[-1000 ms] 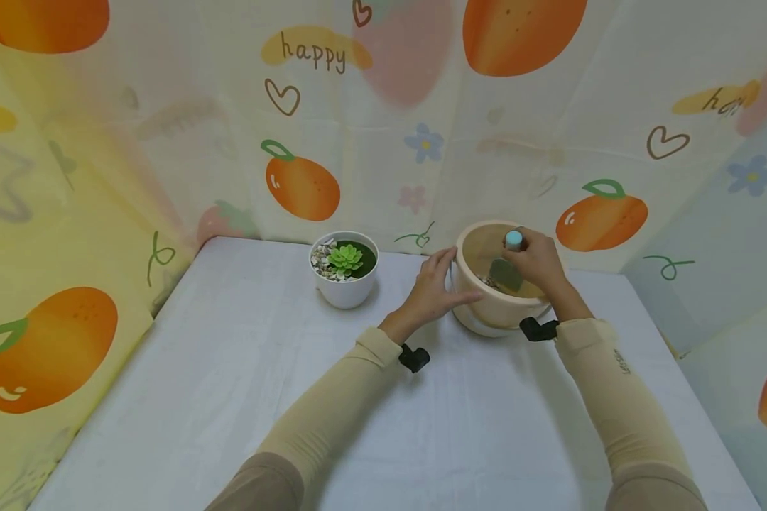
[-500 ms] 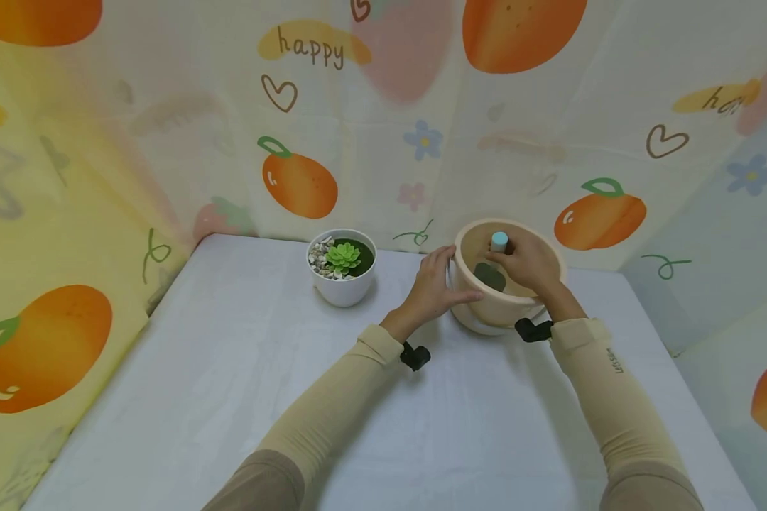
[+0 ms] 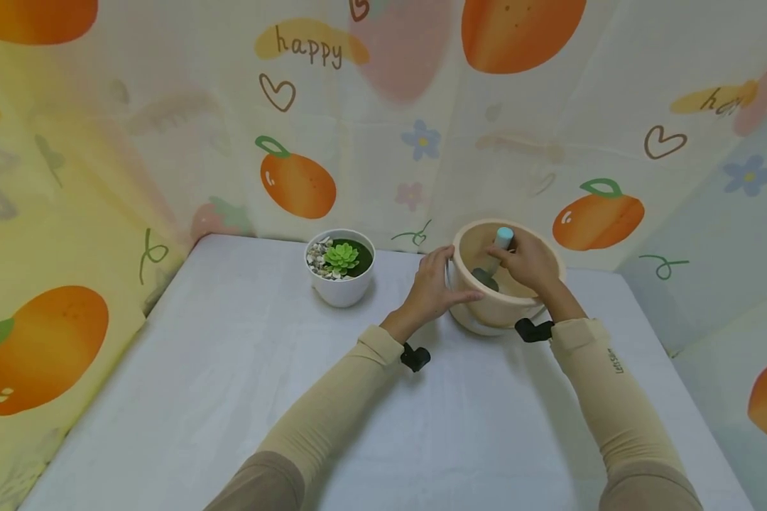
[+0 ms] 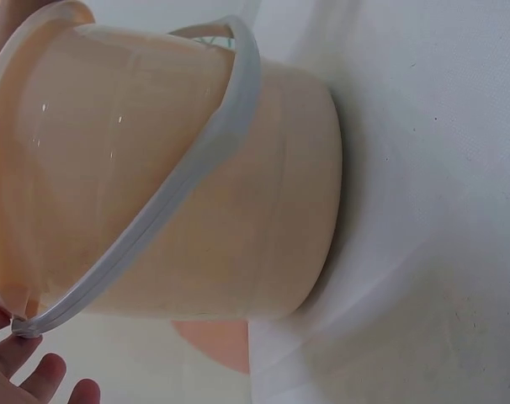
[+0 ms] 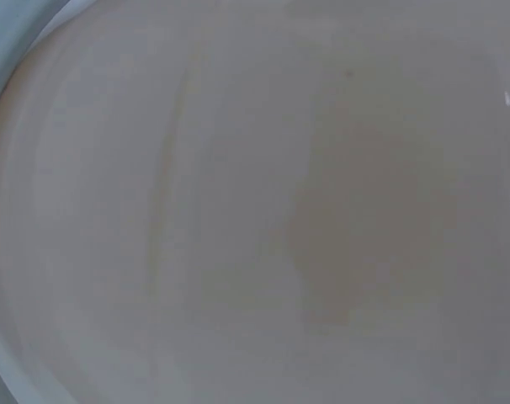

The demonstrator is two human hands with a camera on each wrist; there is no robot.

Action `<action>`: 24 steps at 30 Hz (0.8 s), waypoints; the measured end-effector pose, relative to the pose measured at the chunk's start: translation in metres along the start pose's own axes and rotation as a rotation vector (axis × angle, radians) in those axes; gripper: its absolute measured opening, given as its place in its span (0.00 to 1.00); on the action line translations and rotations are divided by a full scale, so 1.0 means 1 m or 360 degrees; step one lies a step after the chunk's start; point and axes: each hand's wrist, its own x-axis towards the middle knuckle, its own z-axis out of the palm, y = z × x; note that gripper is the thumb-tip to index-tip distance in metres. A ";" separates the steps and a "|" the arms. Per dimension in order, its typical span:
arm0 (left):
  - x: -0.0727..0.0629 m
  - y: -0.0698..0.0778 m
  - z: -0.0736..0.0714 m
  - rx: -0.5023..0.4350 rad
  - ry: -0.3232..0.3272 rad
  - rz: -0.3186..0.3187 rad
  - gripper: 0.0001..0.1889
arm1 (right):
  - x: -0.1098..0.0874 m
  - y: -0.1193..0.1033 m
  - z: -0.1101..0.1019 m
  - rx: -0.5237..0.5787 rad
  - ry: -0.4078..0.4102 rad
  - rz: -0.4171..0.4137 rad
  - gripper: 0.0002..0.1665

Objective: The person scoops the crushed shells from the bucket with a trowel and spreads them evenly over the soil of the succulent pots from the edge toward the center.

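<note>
A peach bucket (image 3: 500, 306) with a pale grey handle (image 4: 192, 164) stands upright near the table's back edge. My left hand (image 3: 430, 292) holds its rim at the left, thumb along the front; in the left wrist view fingertips (image 4: 11, 353) sit at the handle's joint. My right hand (image 3: 532, 261) reaches inside and grips a small trowel (image 3: 502, 240) by its light-blue-ended handle. The trowel leans, its dark green blade low in the bucket, and what lies under the blade is hidden. In the right wrist view the bucket's pale wall (image 5: 238, 210) nearly fills the picture; no hand shows there.
Left of the bucket stands a white pot (image 3: 344, 291) with a green succulent (image 3: 341, 258), pale pebbles and a dark green patch. A white cloth covers the table (image 3: 230, 369). A fruit-printed curtain (image 3: 371, 163) rises right behind it.
My right hand has moved the trowel left within the bucket, and its handle now tilts so more of the shaft shows. The left hand keeps its place on the rim.
</note>
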 end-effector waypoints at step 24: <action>0.001 0.004 0.002 0.0039 0.0018 -0.0034 0.51 | 0.005 0.004 -0.003 0.0349 -0.0034 0.0378 0.21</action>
